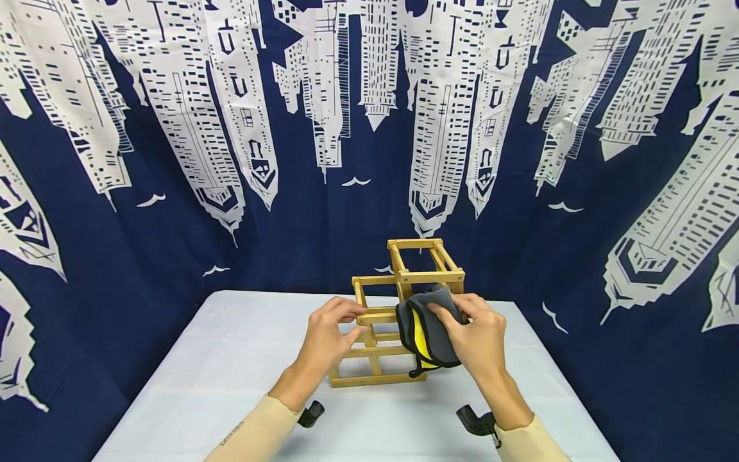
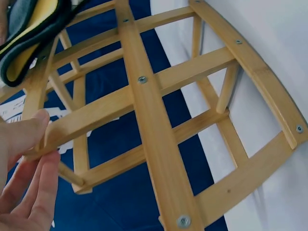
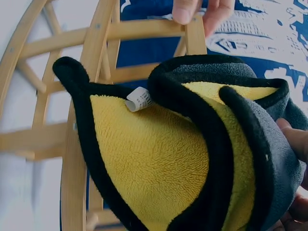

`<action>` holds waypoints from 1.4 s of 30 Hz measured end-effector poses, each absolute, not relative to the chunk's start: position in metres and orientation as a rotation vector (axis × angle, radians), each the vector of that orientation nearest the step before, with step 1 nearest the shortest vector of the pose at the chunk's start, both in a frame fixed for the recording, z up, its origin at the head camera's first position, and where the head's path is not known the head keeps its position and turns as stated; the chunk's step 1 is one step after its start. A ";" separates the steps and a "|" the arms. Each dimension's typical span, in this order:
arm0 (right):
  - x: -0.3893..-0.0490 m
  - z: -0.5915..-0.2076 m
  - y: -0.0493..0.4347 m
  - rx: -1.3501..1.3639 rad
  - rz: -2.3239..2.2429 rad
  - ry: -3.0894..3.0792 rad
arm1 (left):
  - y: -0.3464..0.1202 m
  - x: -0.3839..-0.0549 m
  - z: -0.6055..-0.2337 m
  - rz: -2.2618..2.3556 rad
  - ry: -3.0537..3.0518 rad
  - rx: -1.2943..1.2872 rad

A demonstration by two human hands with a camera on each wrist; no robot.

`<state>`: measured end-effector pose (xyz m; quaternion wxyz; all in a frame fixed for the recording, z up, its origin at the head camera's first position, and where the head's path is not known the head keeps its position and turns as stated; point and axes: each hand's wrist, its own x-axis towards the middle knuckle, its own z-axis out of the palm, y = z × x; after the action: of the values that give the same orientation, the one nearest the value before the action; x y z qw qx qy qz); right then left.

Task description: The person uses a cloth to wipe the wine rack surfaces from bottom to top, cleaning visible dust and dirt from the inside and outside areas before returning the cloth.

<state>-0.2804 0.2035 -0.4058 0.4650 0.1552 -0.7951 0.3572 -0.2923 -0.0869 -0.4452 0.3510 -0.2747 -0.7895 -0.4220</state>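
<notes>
A light wooden rack [image 1: 378,381], stepped in shape with open square frames, stands on the white table. My left hand [image 1: 329,330] pinches a corner of its rail; in the left wrist view the thumb [image 2: 33,129] lies on one side of the wood and the fingers curl beneath. My right hand [image 1: 482,333] grips a folded microfiber cloth [image 1: 437,324], grey outside and yellow inside with black edging, against the rack's right side. In the right wrist view the cloth [image 3: 149,154] fans out in folds, with a hanging loop and a small white tag [image 3: 139,99].
The white tabletop [image 1: 231,359] extends on both sides of the rack. Behind it hangs a dark blue curtain [image 1: 323,237] printed with white city buildings. A black curved piece [image 1: 312,414] is by the left wrist, and a similar black piece [image 1: 476,421] is by the right.
</notes>
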 end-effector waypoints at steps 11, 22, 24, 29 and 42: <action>-0.268 -0.394 0.263 0.254 0.796 -1.963 | -0.075 -0.302 -0.449 -0.999 -2.001 -0.653; -0.281 -0.381 0.281 0.214 0.896 -2.131 | -0.090 -0.311 -0.447 -1.001 -1.959 -0.748; -0.287 -0.380 0.279 0.239 0.917 -2.160 | -0.092 -0.311 -0.445 -1.003 -1.980 -0.752; -0.303 -0.378 0.272 0.315 0.959 -2.204 | -0.094 -0.307 -0.436 -1.024 -2.077 -0.702; -0.314 -0.393 0.284 0.360 0.996 -2.497 | -0.093 -0.299 -0.431 -1.064 -2.159 -0.631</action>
<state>-0.3138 0.2836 -0.3926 0.2131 0.1297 -0.8994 0.3590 -0.2987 -0.0927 -0.4313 0.3209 -0.2402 -0.8218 -0.4049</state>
